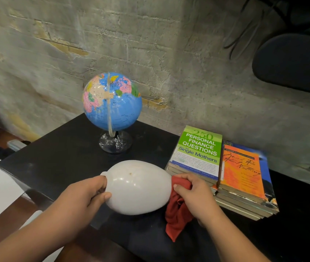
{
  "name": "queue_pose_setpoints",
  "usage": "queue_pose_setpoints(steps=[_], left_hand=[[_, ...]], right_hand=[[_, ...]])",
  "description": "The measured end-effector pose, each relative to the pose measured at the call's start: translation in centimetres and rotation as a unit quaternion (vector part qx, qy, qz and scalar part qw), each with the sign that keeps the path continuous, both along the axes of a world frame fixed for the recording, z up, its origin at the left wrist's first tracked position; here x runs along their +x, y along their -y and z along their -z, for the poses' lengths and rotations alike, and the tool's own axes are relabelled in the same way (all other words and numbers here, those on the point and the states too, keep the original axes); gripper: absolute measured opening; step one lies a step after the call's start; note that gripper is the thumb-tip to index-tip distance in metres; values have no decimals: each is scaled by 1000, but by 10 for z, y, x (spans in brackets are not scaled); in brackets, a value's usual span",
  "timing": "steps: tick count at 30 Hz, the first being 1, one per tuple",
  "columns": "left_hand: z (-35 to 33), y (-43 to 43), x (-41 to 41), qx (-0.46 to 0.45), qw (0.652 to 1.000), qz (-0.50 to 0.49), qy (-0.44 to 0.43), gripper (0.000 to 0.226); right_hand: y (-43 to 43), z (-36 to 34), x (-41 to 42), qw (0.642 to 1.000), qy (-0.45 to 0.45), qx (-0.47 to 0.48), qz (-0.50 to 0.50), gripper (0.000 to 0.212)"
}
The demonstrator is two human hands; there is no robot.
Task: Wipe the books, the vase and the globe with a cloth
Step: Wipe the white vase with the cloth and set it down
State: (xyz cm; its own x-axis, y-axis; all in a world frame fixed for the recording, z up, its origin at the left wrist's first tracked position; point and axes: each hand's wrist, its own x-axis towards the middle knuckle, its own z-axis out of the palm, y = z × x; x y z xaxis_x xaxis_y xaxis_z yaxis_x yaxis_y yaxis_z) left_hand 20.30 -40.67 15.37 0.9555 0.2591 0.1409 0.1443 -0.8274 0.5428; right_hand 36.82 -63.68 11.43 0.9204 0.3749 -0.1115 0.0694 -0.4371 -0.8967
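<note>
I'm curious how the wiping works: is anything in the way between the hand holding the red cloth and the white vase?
Nothing visible is. The right hand grips the crumpled red cloth right against the wide end of the glossy white egg-shaped vase, which the left hand holds sideways by its neck.

The black table (pixel 65 157) carries the globe (pixel 112 103), upright beyond the left hand (pixel 86 195), and stacked books (pixel 199 156) just beyond the right hand (pixel 193 190).

We see the globe (pixel 112 103) at the back of the table (pixel 65 154), the vase (pixel 139 188) in front of it, and the books (pixel 224 174) on the right.
</note>
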Motion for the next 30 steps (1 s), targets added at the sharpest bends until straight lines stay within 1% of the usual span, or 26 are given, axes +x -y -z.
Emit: queue_pose_setpoints(steps=[1,3,5,8,10,11,14,16,17,19,21,22,24,27,29,30], left_hand=[[0,1,0,6,1000,0,6,14],[1,1,1,13,1000,-13,4,25],[0,1,1,13,1000,-19,-1,27],[-1,2,1,7,1000,-16,4,27],[-2,3,1,6,1000,-16,2,26],[-2,5,2,9,1000,-16,0,26],[-5,7,2,11,1000,-16,-4,24],[-6,7,1,5,1000,-10,2,23],[-6,6,1,3,1000,-4,6,24],[-5,5,0,-1,1000,11,11,25],[-2,5,0,2,1000,24,19,25],[-1,5,1,6,999,29,25,24],[1,7,3,21,998,42,35,27],[1,9,6,43,996,58,50,32],[1,11,7,49,995,60,60,35],[1,12,7,49,995,58,64,36]], right_hand=[[-1,-1,-3,1000,11,7,-7,29],[-4,-4,-9,998,24,36,-37,31],[-5,-7,-14,996,23,64,-58,33],[-8,-6,-11,997,9,75,-6,28],[-9,-6,-10,998,-3,50,24,28],[-9,-7,-12,999,6,39,21,28],[-15,-22,-23,997,58,35,-47,30],[-18,-31,-28,993,75,40,-86,33],[-18,-31,-28,993,75,42,-86,33],[-19,-31,-26,995,65,51,-49,28],[-20,-32,-25,997,65,34,-14,26],[-21,-34,-27,997,77,25,-15,26],[-26,-43,-35,991,122,25,-52,28],[-32,-59,-48,970,208,26,-120,27],[-33,-61,-47,968,216,15,-125,27],[-32,-61,-44,972,208,15,-107,27]])
